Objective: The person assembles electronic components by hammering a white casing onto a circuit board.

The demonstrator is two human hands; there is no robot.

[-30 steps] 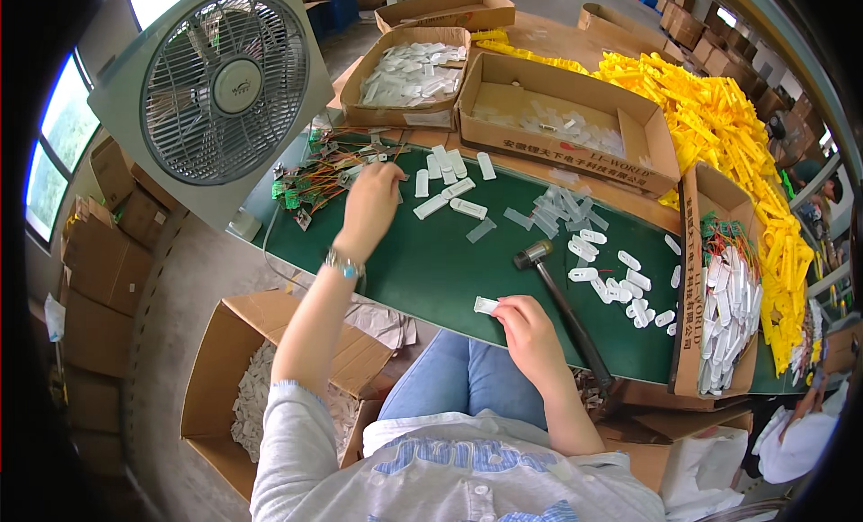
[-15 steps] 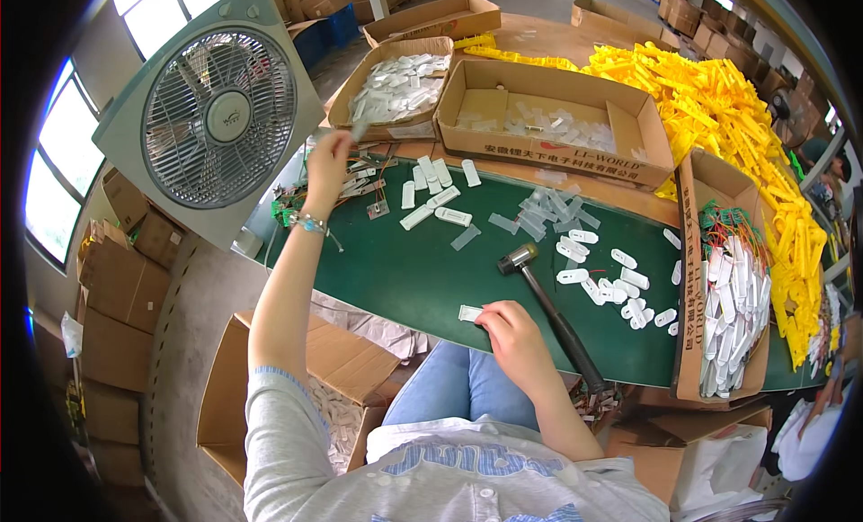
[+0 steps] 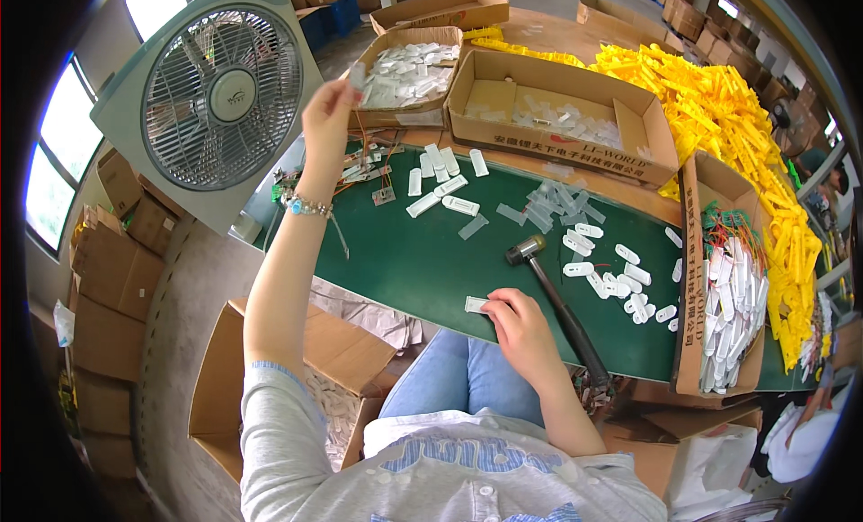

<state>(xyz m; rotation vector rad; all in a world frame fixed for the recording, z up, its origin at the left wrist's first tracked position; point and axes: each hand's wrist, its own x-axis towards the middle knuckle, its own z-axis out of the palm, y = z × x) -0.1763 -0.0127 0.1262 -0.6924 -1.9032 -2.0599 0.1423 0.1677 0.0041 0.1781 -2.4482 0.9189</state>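
My left hand (image 3: 330, 107) is raised at the left front corner of a cardboard box (image 3: 382, 119) of white plastic pieces (image 3: 412, 72). Its fingers are pinched on a small greyish flat piece (image 3: 357, 75), with red wire showing just below. Several wired circuit boards (image 3: 364, 169) lie on the green mat under this hand. Near the mat's front edge, my right hand (image 3: 520, 329) grips the end of a small white plastic casing (image 3: 476, 303) between thumb and fingers. A black-handled hammer (image 3: 562, 311) lies just right of that hand, its head pointing away from me.
White casings (image 3: 445, 194), clear plastic strips (image 3: 553, 205) and white oval covers (image 3: 620, 284) lie on the green mat (image 3: 404, 261). A cardboard box (image 3: 562, 153) stands behind, another (image 3: 690, 342) holds wired white parts at right. Yellow strips (image 3: 710, 108) are heaped beyond. A fan (image 3: 225, 95) stands left.
My left hand has risen and shifted slightly away from me with the greyish piece. My right hand still holds the white casing near the mat's front edge. The whole view has shifted slightly.
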